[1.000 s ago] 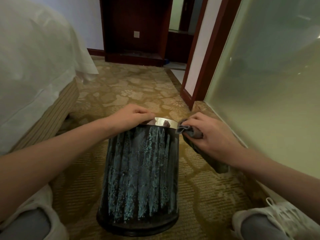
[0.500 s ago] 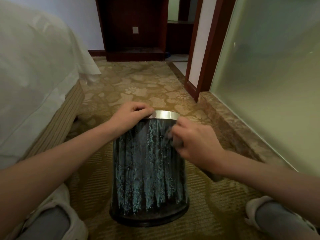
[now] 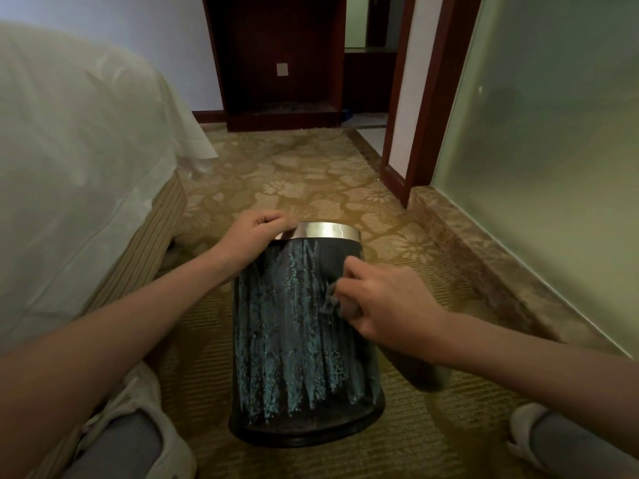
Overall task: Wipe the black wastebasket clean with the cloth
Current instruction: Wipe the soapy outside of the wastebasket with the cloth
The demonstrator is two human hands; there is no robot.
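Patterned carpet (image 3: pixel 311 181) carries the black wastebasket (image 3: pixel 304 340) near me; left hand (image 3: pixel 256 236) grips its rim, right hand (image 3: pixel 383 305) clutches the cloth (image 3: pixel 330 302) against its side. I fear hard rubbing may tip it.

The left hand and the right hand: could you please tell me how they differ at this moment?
The left hand grips the metal rim atop the wastebasket; the right hand sits lower, against its dark side. The left hand holds no cloth; the right hand pinches a bunched grey cloth. Both have curled fingers and touch the wastebasket.
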